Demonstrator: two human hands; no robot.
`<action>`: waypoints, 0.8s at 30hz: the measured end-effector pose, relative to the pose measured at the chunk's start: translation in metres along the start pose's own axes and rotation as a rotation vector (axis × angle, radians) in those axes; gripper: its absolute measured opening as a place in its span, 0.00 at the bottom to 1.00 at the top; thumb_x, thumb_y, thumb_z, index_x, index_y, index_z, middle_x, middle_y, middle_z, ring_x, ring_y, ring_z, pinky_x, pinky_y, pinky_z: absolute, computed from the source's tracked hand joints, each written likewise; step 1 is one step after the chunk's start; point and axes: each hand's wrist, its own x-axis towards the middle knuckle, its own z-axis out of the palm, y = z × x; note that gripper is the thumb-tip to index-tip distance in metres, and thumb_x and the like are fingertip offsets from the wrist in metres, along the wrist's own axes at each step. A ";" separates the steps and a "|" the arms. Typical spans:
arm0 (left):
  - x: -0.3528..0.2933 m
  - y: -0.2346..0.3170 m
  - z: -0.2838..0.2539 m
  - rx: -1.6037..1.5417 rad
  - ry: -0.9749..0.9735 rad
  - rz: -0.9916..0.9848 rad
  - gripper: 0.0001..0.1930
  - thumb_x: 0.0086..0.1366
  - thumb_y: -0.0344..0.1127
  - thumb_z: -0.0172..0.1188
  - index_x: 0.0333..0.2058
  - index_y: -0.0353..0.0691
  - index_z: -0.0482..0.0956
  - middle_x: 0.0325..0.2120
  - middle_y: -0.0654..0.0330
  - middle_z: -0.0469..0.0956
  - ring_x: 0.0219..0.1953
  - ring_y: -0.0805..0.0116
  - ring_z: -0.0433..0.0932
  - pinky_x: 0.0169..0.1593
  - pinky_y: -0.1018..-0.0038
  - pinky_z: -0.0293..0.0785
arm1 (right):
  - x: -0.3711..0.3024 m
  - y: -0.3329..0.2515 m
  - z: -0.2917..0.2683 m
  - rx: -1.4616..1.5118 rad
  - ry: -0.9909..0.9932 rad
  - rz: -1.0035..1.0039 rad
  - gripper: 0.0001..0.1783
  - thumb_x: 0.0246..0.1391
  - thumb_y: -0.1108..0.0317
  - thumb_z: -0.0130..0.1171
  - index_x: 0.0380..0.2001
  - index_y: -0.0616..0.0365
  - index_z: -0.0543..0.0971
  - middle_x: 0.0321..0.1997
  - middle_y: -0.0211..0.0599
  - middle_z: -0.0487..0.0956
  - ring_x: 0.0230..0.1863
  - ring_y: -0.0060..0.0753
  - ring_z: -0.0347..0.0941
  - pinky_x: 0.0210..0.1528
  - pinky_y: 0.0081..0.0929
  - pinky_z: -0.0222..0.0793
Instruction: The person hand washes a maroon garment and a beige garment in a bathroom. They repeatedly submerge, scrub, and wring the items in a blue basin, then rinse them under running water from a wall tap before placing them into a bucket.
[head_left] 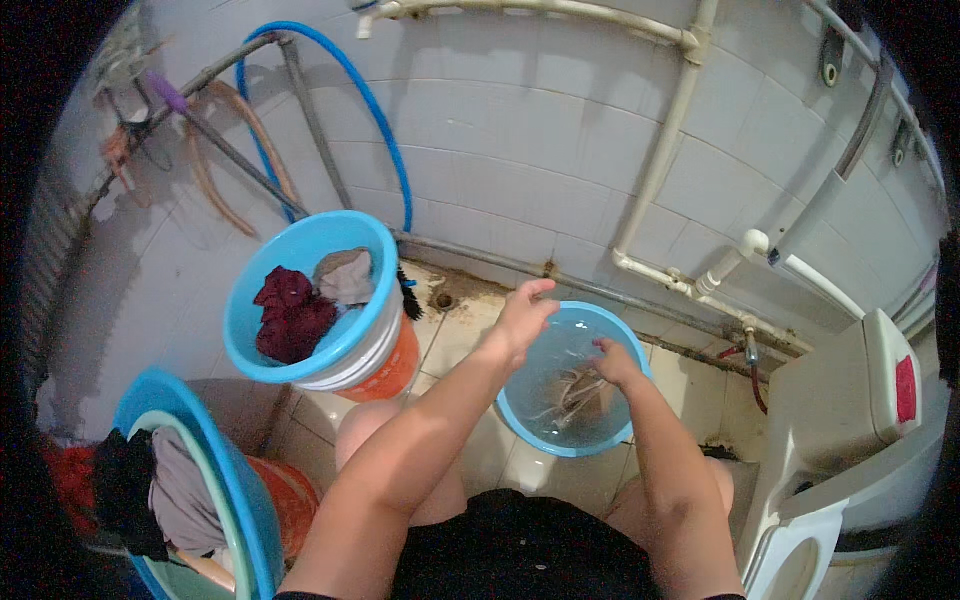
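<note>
Right hand (613,362) grips wet cloth (578,392) in blue basin (520,420); left hand (522,318) open, fingers loose, above basin rim.

A blue basin (250,340) holding dark red and grey clothes (305,300) sat stacked on an orange bucket (395,365) at the left. Another blue tub (240,490) with dark and grey laundry (165,490) stood nearer. White pipes (660,150) and a blue hose (385,130) ran along the tiled wall (520,130), beside a white toilet (840,420).
</note>
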 end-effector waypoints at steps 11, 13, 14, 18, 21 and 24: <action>0.015 -0.005 0.021 -0.057 0.026 -0.086 0.23 0.55 0.33 0.53 0.51 0.40 0.64 0.50 0.56 0.62 0.45 0.67 0.67 0.43 0.73 0.68 | -0.010 0.068 0.114 -0.618 -0.168 0.136 0.49 0.33 0.48 0.66 0.60 0.21 0.50 0.68 0.41 0.35 0.67 0.54 0.29 0.57 0.66 0.42; 0.016 -0.007 0.017 -0.054 0.017 -0.121 0.23 0.55 0.33 0.53 0.51 0.40 0.64 0.50 0.56 0.62 0.45 0.67 0.68 0.43 0.73 0.68 | -0.004 0.076 0.122 -0.596 -0.211 0.185 0.36 0.40 0.52 0.61 0.56 0.29 0.61 0.64 0.41 0.50 0.64 0.52 0.44 0.59 0.55 0.47; 0.016 -0.007 0.015 -0.060 -0.005 -0.143 0.23 0.55 0.33 0.53 0.51 0.41 0.64 0.50 0.57 0.62 0.45 0.68 0.67 0.44 0.73 0.67 | 0.002 0.083 0.126 -0.611 -0.237 0.210 0.32 0.41 0.54 0.59 0.54 0.32 0.64 0.61 0.43 0.56 0.61 0.52 0.50 0.59 0.52 0.49; 0.017 -0.015 0.025 -0.071 -0.042 -0.141 0.22 0.56 0.34 0.53 0.50 0.39 0.65 0.50 0.55 0.62 0.45 0.66 0.68 0.42 0.74 0.69 | 0.051 0.185 0.151 -0.175 -0.111 0.215 0.25 0.40 0.62 0.57 0.47 0.48 0.72 0.44 0.45 0.73 0.46 0.45 0.69 0.50 0.38 0.62; 0.024 -0.039 0.018 0.019 0.000 -0.143 0.22 0.56 0.36 0.53 0.50 0.40 0.65 0.50 0.53 0.61 0.46 0.63 0.67 0.44 0.70 0.68 | 0.045 0.144 0.121 0.239 0.095 0.260 0.23 0.38 0.67 0.57 0.42 0.59 0.73 0.34 0.44 0.76 0.36 0.38 0.73 0.39 0.34 0.68; 0.036 -0.067 0.013 0.184 0.096 -0.169 0.23 0.57 0.40 0.53 0.50 0.40 0.65 0.49 0.51 0.60 0.48 0.60 0.65 0.48 0.65 0.66 | 0.015 0.054 0.060 0.246 -0.019 0.127 0.20 0.36 0.69 0.59 0.38 0.61 0.73 0.32 0.38 0.76 0.32 0.29 0.72 0.33 0.28 0.67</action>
